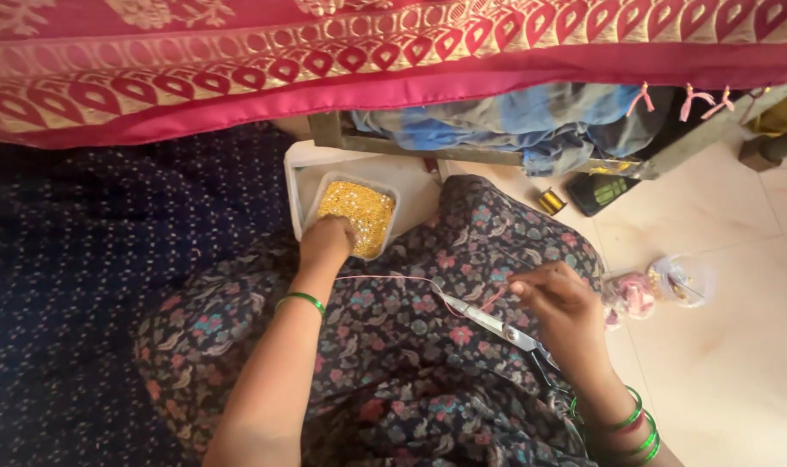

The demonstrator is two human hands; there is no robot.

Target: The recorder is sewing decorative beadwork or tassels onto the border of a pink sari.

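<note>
Your left hand (326,242) dips into tub (360,216) of gold beads, grip hidden; your right hand (559,303) pinches thread (385,278), scissors (497,327) alongside.

looked like a home embroidery setup, floor-level | red and gold patterned cloth (324,60) was stretched on a wooden frame (393,145) | tray of gold beads (359,216), thread spool (550,201) and scissors (497,327) sat around on a tiled floor (722,363)
</note>
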